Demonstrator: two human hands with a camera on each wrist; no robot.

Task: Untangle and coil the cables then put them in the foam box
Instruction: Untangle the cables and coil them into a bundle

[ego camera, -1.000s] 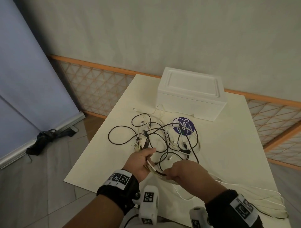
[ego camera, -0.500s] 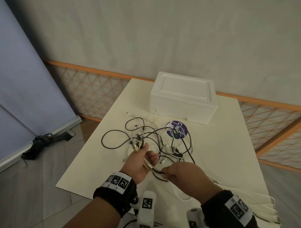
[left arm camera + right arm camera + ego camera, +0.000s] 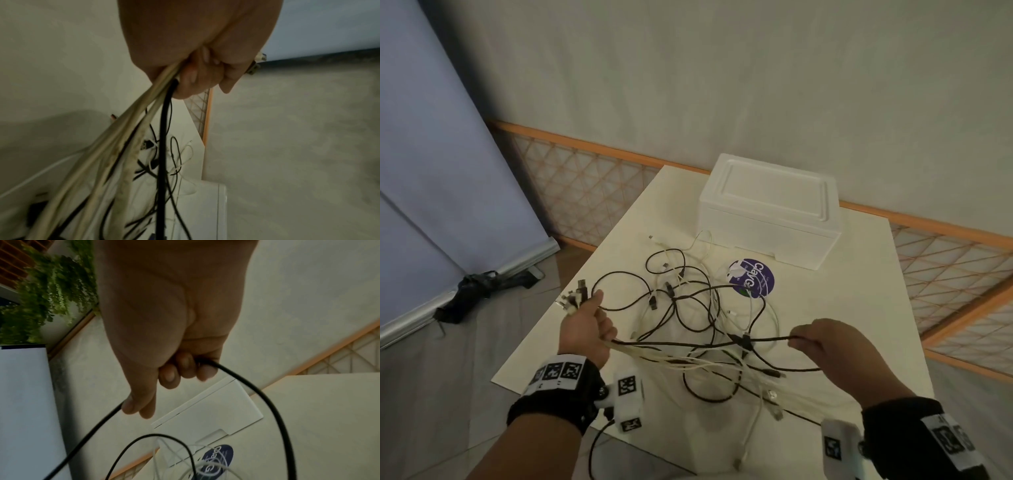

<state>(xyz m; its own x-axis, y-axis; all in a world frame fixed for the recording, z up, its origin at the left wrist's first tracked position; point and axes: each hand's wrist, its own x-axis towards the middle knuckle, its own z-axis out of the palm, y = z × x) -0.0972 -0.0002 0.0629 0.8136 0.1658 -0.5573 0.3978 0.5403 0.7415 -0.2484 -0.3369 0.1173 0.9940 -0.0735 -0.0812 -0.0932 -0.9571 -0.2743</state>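
Fingers (image 3: 189,76) of left hand (image 3: 585,329) curled tight round a bundle of cables (image 3: 688,359), several cream-white strands plus one black; plug ends (image 3: 575,294) stick out past the fist toward 11 o'clock. Right hand (image 3: 825,346) at 3 o'clock of the tangle, thumb and fingers (image 3: 176,369) pinching a single black cable (image 3: 767,339), which runs taut between the two hands. Rest of the cables: loose knot of black and white loops on the tabletop (image 3: 842,325), some strands trailing over the near edge at 6 o'clock. Foam box (image 3: 767,219), white, lid on, sits at 12 o'clock beyond the tangle. Round purple sticker (image 3: 760,277) lies between box and cables.
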